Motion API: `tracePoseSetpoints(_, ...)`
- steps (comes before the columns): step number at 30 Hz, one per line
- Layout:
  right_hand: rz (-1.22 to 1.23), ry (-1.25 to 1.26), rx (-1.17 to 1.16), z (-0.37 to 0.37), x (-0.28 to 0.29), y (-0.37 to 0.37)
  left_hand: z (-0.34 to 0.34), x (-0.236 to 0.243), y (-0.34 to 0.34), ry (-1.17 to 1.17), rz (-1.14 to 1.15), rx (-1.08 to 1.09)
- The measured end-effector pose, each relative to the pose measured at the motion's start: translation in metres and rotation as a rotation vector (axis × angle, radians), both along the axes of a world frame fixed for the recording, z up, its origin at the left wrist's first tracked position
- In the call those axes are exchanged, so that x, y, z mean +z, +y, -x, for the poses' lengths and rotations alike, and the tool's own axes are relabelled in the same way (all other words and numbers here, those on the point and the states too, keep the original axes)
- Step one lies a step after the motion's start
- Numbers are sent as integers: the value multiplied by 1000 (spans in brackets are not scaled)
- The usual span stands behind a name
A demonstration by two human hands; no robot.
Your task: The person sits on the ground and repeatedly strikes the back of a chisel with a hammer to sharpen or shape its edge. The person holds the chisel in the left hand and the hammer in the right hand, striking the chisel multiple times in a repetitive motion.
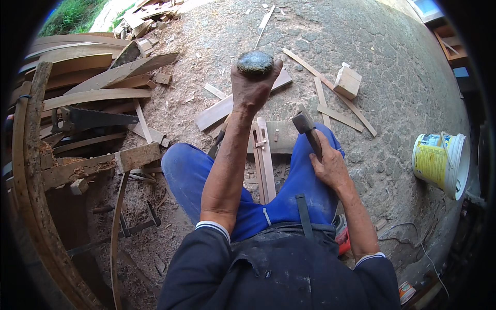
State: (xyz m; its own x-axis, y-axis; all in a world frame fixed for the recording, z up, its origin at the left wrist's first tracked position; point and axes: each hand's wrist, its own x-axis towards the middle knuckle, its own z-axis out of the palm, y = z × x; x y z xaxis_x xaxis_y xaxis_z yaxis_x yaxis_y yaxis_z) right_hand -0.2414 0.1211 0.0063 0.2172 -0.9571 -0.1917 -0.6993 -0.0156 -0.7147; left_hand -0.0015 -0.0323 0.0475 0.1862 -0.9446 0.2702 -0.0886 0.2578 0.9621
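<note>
Dark grey and probably head-heavy, the hammer (304, 123) is over the right thigh (302, 168), best held by its presumably stiff handle (314, 143), where the right hand (330, 164) is wrapped, while farther left the left hand (249, 93) grips a rounded lump (255, 63) (its material I cannot tell).

Two hands (251, 92) (330, 164), one hammer (306, 126), one handsaw (98, 120), one bucket (433, 161).
</note>
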Motion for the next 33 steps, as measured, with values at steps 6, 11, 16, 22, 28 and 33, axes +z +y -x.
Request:
tracePoseSetpoints(6,97,-49,21,1,-4,-2,-5,-5,44,-221,47,158)
tracePoseSetpoints(11,-5,-21,-18,-1,1,-3,-4,-12,44,-167,80,179)
tracePoseSetpoints(16,-18,17,-14,-3,4,-3,-4,-13,44,-100,92,155)
tracePoseSetpoints(22,-13,29,-13,-4,4,-4,-4,-17,41,-51,53,202)
tracePoseSetpoints(28,-54,23,-18,-6,8,-4,-5,-14,45,-240,228,141)
tracePoseSetpoints(33,-57,1,-46,-3,7,-6,-13,-10,47,136,73,162)
